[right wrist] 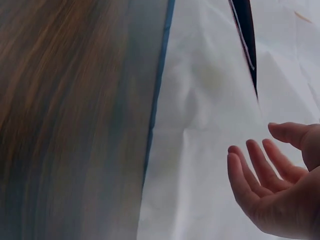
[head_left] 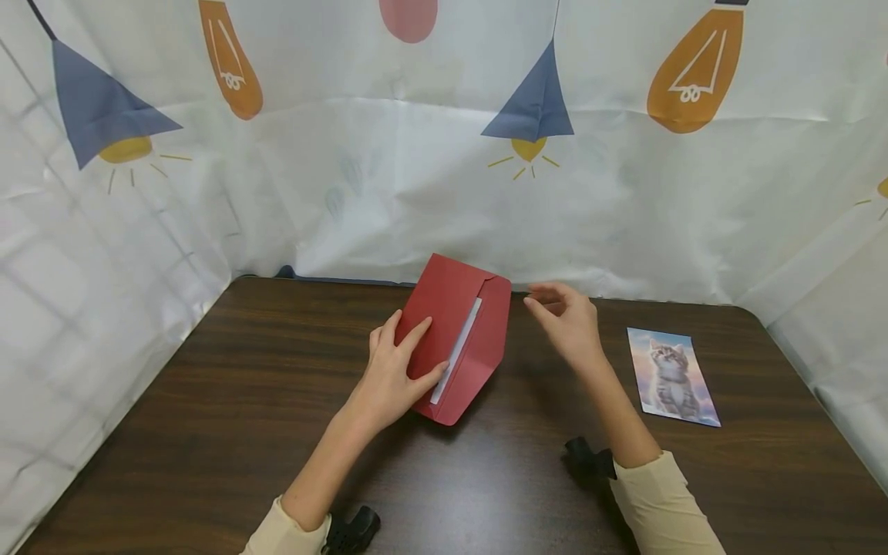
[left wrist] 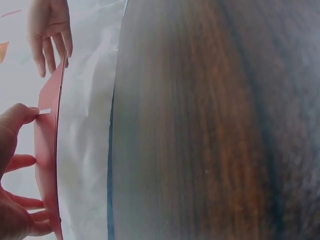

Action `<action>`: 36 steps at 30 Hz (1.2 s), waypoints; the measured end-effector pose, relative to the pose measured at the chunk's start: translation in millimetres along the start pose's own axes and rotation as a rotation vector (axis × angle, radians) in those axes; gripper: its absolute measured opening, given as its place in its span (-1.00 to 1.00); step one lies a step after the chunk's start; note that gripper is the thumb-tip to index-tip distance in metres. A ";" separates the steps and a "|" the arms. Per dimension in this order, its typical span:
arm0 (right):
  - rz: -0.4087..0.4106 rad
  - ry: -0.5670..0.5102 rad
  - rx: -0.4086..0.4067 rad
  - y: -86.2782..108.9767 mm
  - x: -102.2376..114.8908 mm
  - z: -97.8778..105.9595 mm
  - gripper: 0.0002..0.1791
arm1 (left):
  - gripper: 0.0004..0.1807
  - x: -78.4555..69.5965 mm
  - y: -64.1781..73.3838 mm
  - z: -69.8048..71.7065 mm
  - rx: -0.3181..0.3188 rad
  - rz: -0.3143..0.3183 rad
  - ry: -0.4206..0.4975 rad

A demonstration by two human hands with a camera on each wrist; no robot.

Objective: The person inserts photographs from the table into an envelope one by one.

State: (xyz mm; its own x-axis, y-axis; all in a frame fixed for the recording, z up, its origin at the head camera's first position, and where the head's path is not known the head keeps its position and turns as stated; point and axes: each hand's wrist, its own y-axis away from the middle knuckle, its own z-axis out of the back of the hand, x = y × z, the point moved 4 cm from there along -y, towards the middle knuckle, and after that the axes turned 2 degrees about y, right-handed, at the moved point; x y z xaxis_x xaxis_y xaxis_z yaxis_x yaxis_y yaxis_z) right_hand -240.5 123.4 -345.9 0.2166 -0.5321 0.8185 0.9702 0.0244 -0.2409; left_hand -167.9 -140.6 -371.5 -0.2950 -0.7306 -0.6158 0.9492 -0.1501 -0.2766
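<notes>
A red envelope (head_left: 438,289) is in my left hand (head_left: 388,378). Its pointed flap (head_left: 486,351) is folded out to the right, and a strip of white paper (head_left: 466,330) shows along the opening. My left thumb lies by that strip, while the other fingers hold the envelope's left side. In the left wrist view the envelope (left wrist: 47,145) appears almost edge-on, raised from the table. Just right of the envelope is my right hand (head_left: 572,324), apart from it, with loosely bent fingers and nothing between them. The right wrist view shows the same hand (right wrist: 280,190) holding nothing.
A kitten picture card (head_left: 673,378) lies on the dark wooden table (head_left: 208,432), right of my right forearm. Behind the table hangs a white cloth (head_left: 388,193) printed with lamps and bulbs. Each wrist wears a black camera.
</notes>
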 end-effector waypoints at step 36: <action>-0.008 0.171 -0.029 -10.5 -40.9 51.6 -0.50 | -0.22 1.7 -0.2 3.2 -0.007 -0.001 -0.001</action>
State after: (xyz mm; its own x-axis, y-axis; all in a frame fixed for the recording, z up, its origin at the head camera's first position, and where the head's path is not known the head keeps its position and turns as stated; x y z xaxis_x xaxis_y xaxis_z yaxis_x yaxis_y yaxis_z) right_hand -253.9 188.6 -350.0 0.1848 -0.6687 0.7202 0.9678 -0.0036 -0.2516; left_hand -168.3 -143.9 -370.1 -0.2957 -0.7312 -0.6147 0.9482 -0.1462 -0.2822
